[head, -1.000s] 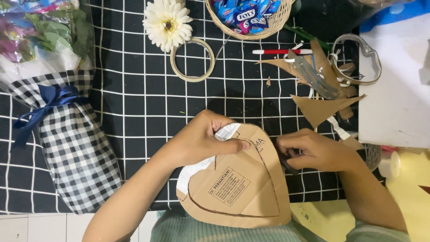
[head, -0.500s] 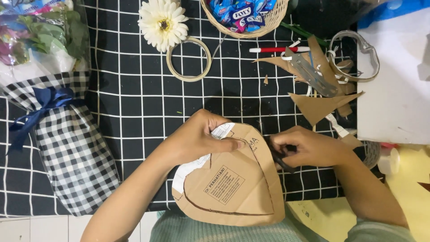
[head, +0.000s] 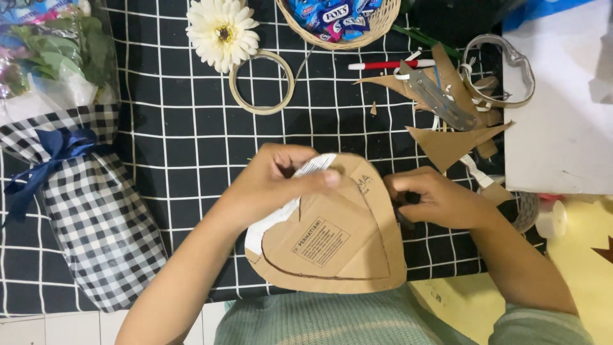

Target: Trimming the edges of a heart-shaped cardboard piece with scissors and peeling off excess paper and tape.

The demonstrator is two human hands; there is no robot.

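1. Cardboard heart (head: 338,243) lies flat on the checked cloth (head: 191,147) covering my desk, just in front of my body, with a curved outline drawn inside its edge.
2. My left hand (head: 274,182) presses down on the heart's upper left, fingers curled and pinching the white paper strip (head: 271,220) stuck along that edge.
3. My right hand (head: 434,198) is closed at the heart's right edge around something dark; I cannot tell what it is.
4. Cardboard scraps (head: 450,144), a tape ring (head: 262,83), a white flower (head: 222,32) and a wrapped bouquet (head: 76,185) lie around.
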